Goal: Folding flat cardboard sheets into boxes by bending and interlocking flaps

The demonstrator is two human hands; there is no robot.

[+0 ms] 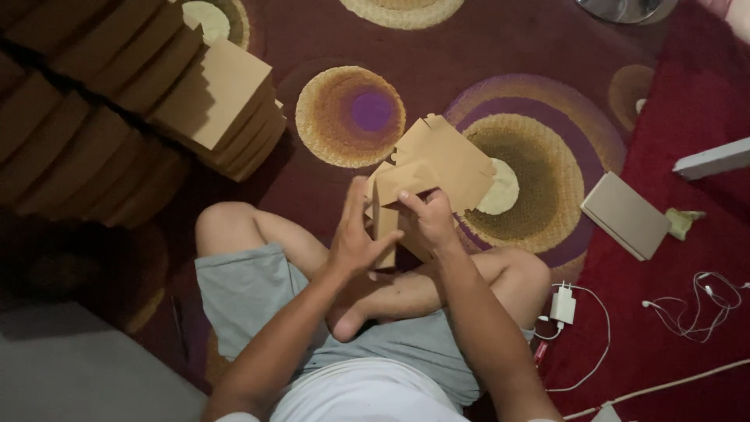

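Note:
A tan cardboard box blank (439, 160), partly folded, is held above my crossed legs. My left hand (355, 238) presses flat against its near left panel, fingers together. My right hand (426, 219) pinches a folded flap near the middle of the piece. The lower part of the cardboard is hidden behind both hands.
Stacks of folded tan boxes (211, 94) fill the upper left on a maroon rug with round patterns (351, 116). A flat pale box (625, 215) lies to the right on a red cloth (687, 94). A white charger (562, 305) and white cables (699, 301) lie at lower right.

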